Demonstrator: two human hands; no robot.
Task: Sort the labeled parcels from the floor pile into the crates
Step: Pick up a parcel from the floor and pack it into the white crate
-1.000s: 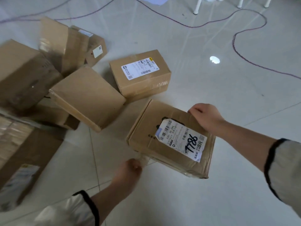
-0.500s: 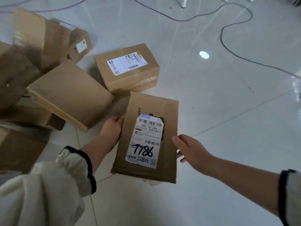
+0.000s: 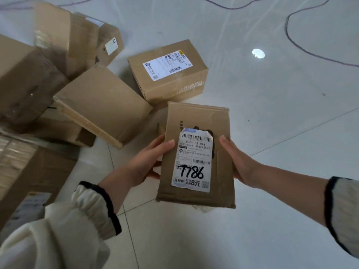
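Holding one parcel up off the floor, label facing up, handwritten 7786 easy to read. Gripped along both long sides: left hand with thumb curled over the top face and fingers tucked underneath, right hand wrapped round the opposite edge, thumb on top, fingers hidden below. Looks like the read-the-label step, so picked but not yet dropped off. No crates in view, so cannot tell how many already sorted. Plenty left to do: pile at left with several more cartons, including a labelled box just beyond the held one and a plain-faced box leaning on others beside it. Remaining for this one: match code to crate, carry, place. Then repeat through the pile.
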